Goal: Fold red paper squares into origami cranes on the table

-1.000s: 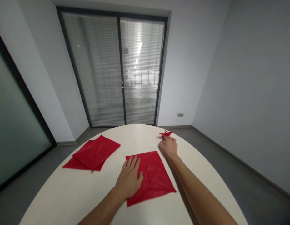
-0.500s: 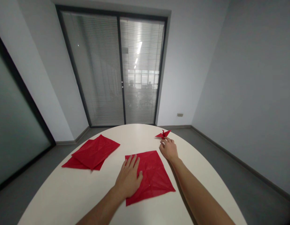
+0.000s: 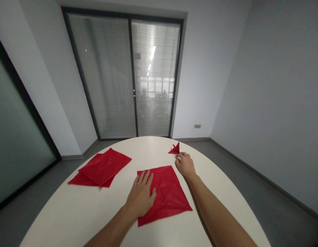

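Observation:
Fingers apart, my left hand [image 3: 142, 197] lies flat on the left part of a creased red paper sheet [image 3: 169, 192] in front of me. Beyond the sheet, toward the far right edge of the table, my right hand [image 3: 185, 164] has its fingers bent in at the lower right of a small red origami crane [image 3: 175, 148]. The fingertips meet the crane's edge; the hand partly covers the contact. The crane stands tilted, one pointed wing up and another point to the left.
More red paper sheets [image 3: 105, 167] lie overlapped on the left of the round white table [image 3: 118, 212]. The table's curved far edge runs close behind the crane. Glass doors with blinds [image 3: 107, 79] and grey walls stand beyond.
The crane has turned and tilted at my right fingertips: its wings were spread sideways, and now one points up. My left hand and the sheets have stayed put.

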The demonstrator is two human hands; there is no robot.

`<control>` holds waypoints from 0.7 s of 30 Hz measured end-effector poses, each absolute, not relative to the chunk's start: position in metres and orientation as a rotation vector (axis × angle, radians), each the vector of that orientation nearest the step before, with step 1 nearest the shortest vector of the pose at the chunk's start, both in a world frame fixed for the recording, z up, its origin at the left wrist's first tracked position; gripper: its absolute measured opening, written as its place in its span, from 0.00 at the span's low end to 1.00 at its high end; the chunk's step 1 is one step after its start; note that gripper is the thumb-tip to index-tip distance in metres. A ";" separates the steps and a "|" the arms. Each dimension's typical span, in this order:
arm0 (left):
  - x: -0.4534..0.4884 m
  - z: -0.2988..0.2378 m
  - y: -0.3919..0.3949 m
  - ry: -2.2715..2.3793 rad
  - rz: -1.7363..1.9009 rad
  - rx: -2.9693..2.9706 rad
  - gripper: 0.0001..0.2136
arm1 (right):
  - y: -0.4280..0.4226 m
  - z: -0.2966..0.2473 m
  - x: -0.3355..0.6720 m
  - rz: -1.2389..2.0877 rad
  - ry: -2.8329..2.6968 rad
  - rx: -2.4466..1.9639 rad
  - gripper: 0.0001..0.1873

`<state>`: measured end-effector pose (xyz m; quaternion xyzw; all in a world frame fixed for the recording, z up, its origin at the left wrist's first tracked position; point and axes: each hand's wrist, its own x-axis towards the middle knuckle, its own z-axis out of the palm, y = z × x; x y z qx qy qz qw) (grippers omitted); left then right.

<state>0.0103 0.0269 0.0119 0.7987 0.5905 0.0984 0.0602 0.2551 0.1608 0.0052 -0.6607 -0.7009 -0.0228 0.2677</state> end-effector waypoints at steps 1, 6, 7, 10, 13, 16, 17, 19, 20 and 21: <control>0.011 0.012 0.027 1.787 0.296 2.417 0.30 | 0.161 0.005 0.255 -0.059 -1.879 -1.780 0.15; 0.012 0.013 0.026 1.804 0.283 2.410 0.30 | 0.167 0.006 0.257 -0.073 -1.762 -1.789 0.16; 0.012 0.013 0.026 1.806 0.280 2.409 0.30 | 0.169 0.007 0.258 -0.079 -1.736 -1.788 0.18; 0.012 0.014 0.026 1.800 0.274 2.407 0.30 | 0.177 0.010 0.259 -0.067 -1.690 -1.739 0.25; 0.012 0.016 0.026 1.802 0.267 2.402 0.30 | 0.184 0.013 0.258 -0.008 -1.703 -1.711 0.28; 0.012 0.017 0.026 1.803 0.256 2.396 0.30 | 0.190 0.016 0.253 0.057 -1.700 -1.796 0.30; 0.012 0.018 0.026 1.803 0.255 2.393 0.30 | 0.192 0.017 0.251 0.075 -1.682 -1.835 0.31; 0.012 0.018 0.026 1.802 0.260 2.390 0.30 | 0.196 0.020 0.248 0.103 -1.627 -1.906 0.30; 0.012 0.018 0.026 1.800 0.263 2.389 0.30 | 0.198 0.021 0.247 0.113 -1.596 -1.934 0.30; 0.012 0.018 0.026 1.798 0.265 2.387 0.30 | 0.201 0.022 0.246 0.122 -1.568 -1.957 0.29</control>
